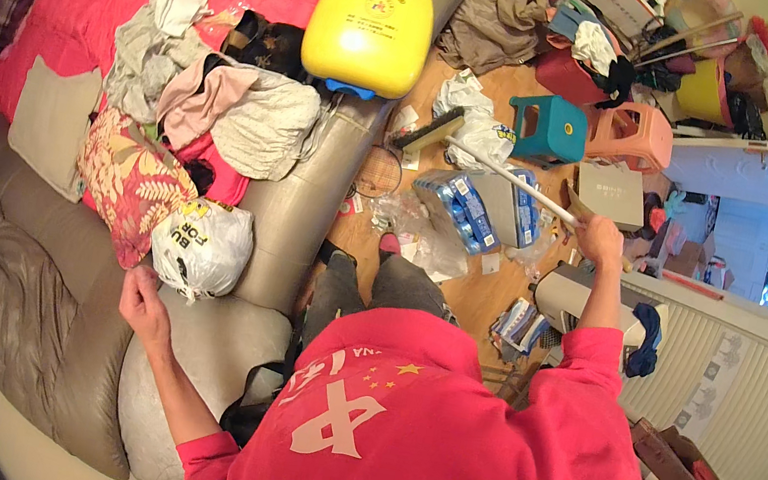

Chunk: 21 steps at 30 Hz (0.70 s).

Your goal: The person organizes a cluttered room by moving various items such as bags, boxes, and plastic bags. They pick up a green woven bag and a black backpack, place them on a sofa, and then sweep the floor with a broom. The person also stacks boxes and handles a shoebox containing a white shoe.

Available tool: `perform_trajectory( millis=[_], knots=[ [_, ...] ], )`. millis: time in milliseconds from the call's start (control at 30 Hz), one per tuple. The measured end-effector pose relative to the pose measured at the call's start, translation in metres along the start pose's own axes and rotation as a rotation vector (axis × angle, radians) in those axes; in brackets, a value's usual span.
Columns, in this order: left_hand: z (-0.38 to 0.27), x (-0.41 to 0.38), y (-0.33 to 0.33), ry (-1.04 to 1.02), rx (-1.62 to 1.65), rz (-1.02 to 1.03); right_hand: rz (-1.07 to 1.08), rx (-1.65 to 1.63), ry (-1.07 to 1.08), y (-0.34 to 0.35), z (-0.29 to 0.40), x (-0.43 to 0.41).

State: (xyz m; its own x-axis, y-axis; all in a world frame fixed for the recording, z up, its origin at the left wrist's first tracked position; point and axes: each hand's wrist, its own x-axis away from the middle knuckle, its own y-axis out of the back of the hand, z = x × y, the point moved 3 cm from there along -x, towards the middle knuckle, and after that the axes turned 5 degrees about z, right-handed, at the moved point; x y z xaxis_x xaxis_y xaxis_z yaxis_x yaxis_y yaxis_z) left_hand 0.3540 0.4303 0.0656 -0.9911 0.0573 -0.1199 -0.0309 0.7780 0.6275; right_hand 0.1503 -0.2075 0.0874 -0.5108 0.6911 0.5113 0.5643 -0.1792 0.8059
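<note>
My right hand [597, 237] is closed around the white handle of a broom [507, 177]. The bristle head rests low over the wooden floor, near white plastic bags [475, 115]. On the other side, my left hand [146, 304] is closed at the tapered corner of a red and yellow floral cushion [130, 177], apparently pinching it. Beside that cushion sits a stuffed white plastic bag [202, 249] with black print. Crumpled grey and pink clothes [225, 102] lie just beyond it on the bed.
A yellow hard-shell case [371, 23] lies on the padded bed edge [291, 210]. Shrink-wrapped packs of blue cans [460, 211], a racket [380, 171], a green stool [551, 127], a pink stool [634, 136] and a cardboard box [611, 195] crowd the floor. A brown leather sofa [9, 278] stands left.
</note>
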Motion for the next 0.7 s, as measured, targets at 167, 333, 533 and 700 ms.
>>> perform_trajectory(
  millis=[167, 333, 533, 700],
  knots=[
    [-0.026, 0.009, -0.051, 0.083, 0.058, 0.123, -0.097, -0.134, -0.024, -0.050, -0.023, -0.001],
    [-0.073, 0.030, -0.132, 0.272, 0.221, 0.299, -0.023, -0.466, 0.071, -0.119, -0.008, -0.015],
    [-0.181, 0.079, -0.283, 0.275, 0.334, 0.845, 0.155, -0.912, 0.057, -0.175, 0.074, -0.005],
    [-0.190, 0.132, -0.345, 0.224, 0.272, 1.162, 0.372, -1.277, 0.123, -0.201, 0.097, -0.022]
  ],
)
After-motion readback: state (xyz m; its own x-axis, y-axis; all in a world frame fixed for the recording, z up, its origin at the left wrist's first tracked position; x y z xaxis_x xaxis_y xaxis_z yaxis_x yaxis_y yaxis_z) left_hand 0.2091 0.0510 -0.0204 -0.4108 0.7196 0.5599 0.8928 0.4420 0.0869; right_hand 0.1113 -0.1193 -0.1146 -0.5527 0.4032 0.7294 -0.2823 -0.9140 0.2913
